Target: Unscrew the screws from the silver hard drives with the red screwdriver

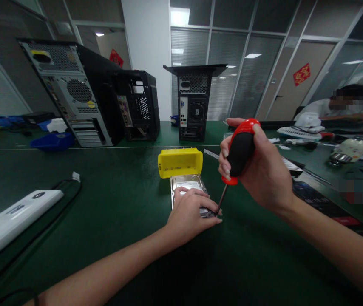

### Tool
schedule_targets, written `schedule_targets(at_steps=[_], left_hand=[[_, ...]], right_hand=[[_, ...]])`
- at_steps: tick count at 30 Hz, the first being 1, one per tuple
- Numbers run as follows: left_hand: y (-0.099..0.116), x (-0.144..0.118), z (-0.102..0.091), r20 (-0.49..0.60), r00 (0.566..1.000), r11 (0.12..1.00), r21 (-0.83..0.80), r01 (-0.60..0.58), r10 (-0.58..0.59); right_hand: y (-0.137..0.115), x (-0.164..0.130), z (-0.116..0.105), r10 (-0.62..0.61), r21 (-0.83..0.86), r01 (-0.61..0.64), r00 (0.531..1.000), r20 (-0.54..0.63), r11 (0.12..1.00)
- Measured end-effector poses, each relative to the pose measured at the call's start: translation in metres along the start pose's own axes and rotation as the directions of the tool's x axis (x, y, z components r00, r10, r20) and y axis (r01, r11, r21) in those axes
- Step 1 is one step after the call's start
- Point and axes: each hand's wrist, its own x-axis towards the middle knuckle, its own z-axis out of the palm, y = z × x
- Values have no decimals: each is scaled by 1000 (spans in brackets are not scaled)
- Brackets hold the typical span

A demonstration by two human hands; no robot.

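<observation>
Writing first: hard drive (pixel 186 179) has a white label (pixel 188 185), print too small to read and partly covered; yellow bin (pixel 181 151) has dark handwritten marks inside, illegible; white power strip (pixel 15 227) carries a dark marking, can't make it out; red sign (pixel 302 74) on the door has gold characters, not readable at this size. No brand is legible. Drive lies on the green bench (pixel 120 199), right in front of the bin. Right hand (pixel 264 170) is wrapped around the red-and-black handle of a screwdriver (pixel 241 153), shaft slanting down to the drive's near right corner. Left hand (pixel 189 212) lies palm down over the drive, fingers loosely spread, thumb and index close around the screwdriver tip; can't tell whether they pinch anything.
</observation>
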Motion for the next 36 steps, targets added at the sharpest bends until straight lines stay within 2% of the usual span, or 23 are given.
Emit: schedule_targets(at_steps=[2, 6, 8, 14, 20, 25, 36], left_hand=[[0, 0, 0, -1, 1000, 1000, 5, 1, -1], [-2, 0, 1, 0, 1000, 1000, 15, 2, -2], [-3, 0, 1, 2, 1000, 1000, 14, 0, 0], [-3, 1, 1, 33, 999, 1000, -17, 17, -17], [-4, 2, 0, 56, 998, 998, -39, 40, -38], [-4, 4, 1, 58, 996, 997, -38, 74, -71], [0, 2, 5, -12, 997, 995, -55, 79, -79]], right_hand=[[-1, -1, 0, 4, -32, -3, 1000, 9, 999], [-2, -3, 3, -88, -107, 82, 995, -51, 991], [-4, -3, 4, -93, -111, 86, 994, -62, 990], [-7, -2, 2, -86, -14, 86, 996, 30, 996], [1, -3, -2, -131, -55, 138, 986, 103, 989], [6, -5, -1, -202, -62, 210, 972, 122, 976], [9, -3, -3, -229, -47, 236, 966, 123, 971]])
